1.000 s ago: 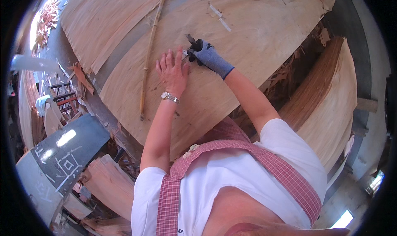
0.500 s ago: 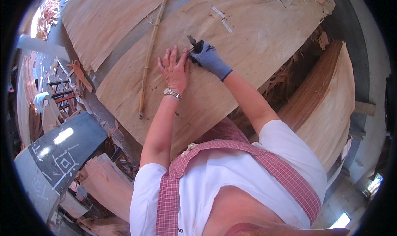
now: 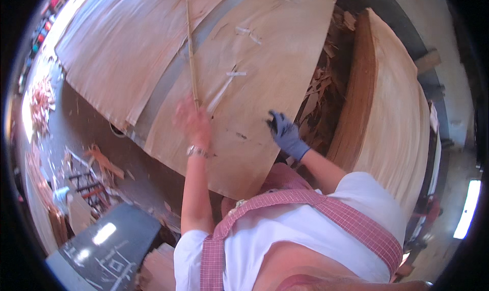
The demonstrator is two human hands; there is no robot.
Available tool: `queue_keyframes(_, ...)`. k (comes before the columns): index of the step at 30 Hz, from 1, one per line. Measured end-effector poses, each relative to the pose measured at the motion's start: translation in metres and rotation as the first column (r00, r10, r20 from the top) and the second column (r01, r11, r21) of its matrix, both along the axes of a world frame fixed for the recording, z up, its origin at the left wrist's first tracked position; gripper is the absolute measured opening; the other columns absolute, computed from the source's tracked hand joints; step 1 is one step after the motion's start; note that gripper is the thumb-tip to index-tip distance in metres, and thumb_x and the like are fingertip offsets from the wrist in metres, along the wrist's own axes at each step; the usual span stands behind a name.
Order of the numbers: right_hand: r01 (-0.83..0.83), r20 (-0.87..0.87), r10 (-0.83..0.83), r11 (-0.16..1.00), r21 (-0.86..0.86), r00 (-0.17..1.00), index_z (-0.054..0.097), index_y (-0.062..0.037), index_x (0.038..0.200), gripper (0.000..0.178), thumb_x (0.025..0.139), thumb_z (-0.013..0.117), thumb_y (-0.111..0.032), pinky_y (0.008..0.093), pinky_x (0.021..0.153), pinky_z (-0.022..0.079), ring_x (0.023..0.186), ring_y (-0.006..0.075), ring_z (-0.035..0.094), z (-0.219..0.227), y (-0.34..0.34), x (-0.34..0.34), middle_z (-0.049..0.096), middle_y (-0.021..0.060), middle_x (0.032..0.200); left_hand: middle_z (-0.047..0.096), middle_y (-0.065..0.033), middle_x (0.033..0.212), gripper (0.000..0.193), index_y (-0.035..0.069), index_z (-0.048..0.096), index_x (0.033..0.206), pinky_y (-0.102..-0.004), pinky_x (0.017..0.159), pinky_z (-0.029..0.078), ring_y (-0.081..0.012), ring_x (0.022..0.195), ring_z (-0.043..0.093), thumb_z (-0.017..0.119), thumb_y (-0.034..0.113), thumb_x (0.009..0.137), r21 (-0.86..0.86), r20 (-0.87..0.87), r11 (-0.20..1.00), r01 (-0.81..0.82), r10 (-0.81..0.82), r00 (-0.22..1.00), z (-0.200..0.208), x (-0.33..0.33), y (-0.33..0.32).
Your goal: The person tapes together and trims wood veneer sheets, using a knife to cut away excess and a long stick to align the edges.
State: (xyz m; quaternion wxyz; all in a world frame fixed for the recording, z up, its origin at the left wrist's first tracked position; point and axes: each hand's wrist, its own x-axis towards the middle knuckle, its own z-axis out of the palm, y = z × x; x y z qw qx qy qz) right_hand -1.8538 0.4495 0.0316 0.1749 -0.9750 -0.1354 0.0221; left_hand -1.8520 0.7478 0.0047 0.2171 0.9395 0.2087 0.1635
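Note:
My bare left hand (image 3: 193,124), with a metal watch (image 3: 197,151) at its wrist, is smeared by motion. It appears closed round the near end of a long thin wooden stick (image 3: 191,61), which runs away from me over a large pale veneer sheet (image 3: 275,77). My right hand (image 3: 285,134), in a blue-grey glove with dark fingers, is above the sheet's right edge. Its fingers are curled, and what they hold is hidden among the dark fingertips. Between the hands, the sheet has a small dark hole. Beyond it are a pale slit and a white strip (image 3: 236,74).
A second veneer sheet (image 3: 122,46) lies at the far left, past a grey gap. At right stands a thick stack of veneer (image 3: 392,97), with torn scraps (image 3: 317,100) beside it. A dark, shiny panel with white marks (image 3: 114,240) is at lower left.
My hands have moved apart: the right toward the sheet's right edge, the left onto the stick. The stick's near end has shifted right. The whole view has turned.

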Motion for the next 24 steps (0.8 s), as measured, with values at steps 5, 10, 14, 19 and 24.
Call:
queue_keyframes(5,-0.063,-0.099,0.095,0.955,0.289,0.99,0.048,-0.0037,0.128,0.053,0.092,0.059,-0.042,0.0467,0.082,0.051,0.1,0.0389,0.061,-0.001,0.072,-0.072,0.058,0.0208,0.113,0.026,-0.0143,0.158,0.078,0.011,0.026,0.152,-0.0606,0.114,0.016,-0.0302,0.144,0.026,0.057,0.047,0.09,0.293,-0.261,0.936,-0.193,0.273,0.926,-0.032,-0.065,0.1)
queue_keyframes(10,-0.083,-0.087,0.117,0.943,0.322,0.989,0.043,0.0031,0.127,0.068,0.085,0.067,-0.046,0.0458,0.085,0.051,0.102,0.04,0.062,-0.001,0.196,-0.051,0.057,0.0242,0.117,0.028,-0.0137,0.157,0.092,0.008,0.024,0.152,-0.0619,0.112,0.021,-0.0296,0.144,0.029,0.065,0.052,0.083,0.153,-0.465,0.987,-0.056,0.122,0.877,0.014,-0.073,0.118)
queue_keyframes(14,-0.095,-0.164,0.147,0.953,0.288,0.975,0.042,0.0046,0.126,0.072,0.082,0.069,-0.045,0.0465,0.085,0.051,0.101,0.0415,0.062,0.003,0.235,-0.033,0.057,0.0265,0.116,0.04,-0.015,0.149,0.097,0.004,0.027,0.15,-0.058,0.109,0.03,-0.0305,0.135,0.042,0.072,0.052,0.078,0.243,-0.504,0.97,-0.014,0.139,0.852,0.025,-0.06,0.134)
queue_keyframes(19,0.213,-0.372,-0.034,0.865,0.454,0.928,0.048,0.0006,0.121,0.056,0.079,0.064,-0.033,0.0465,0.082,0.051,0.095,0.039,0.065,0.002,0.227,-0.046,0.065,0.0264,0.099,0.051,-0.015,0.136,0.095,0.001,0.035,0.145,-0.0526,0.1,0.039,-0.0305,0.123,0.051,0.077,0.049,0.074,0.288,-0.456,0.957,0.028,0.111,0.883,0.022,-0.056,0.124)
queue_keyframes(24,0.467,-0.567,-0.082,0.669,0.578,0.82,0.059,-0.0038,0.117,0.045,0.086,0.06,-0.037,0.0451,0.08,0.052,0.09,0.0369,0.066,0.007,0.187,-0.059,0.067,0.0239,0.097,0.057,-0.0145,0.123,0.08,0.005,0.047,0.133,-0.0502,0.093,0.042,-0.0299,0.117,0.055,0.08,0.043,0.07,0.179,-0.436,0.974,0.14,-0.049,0.899,0.038,-0.054,0.123)
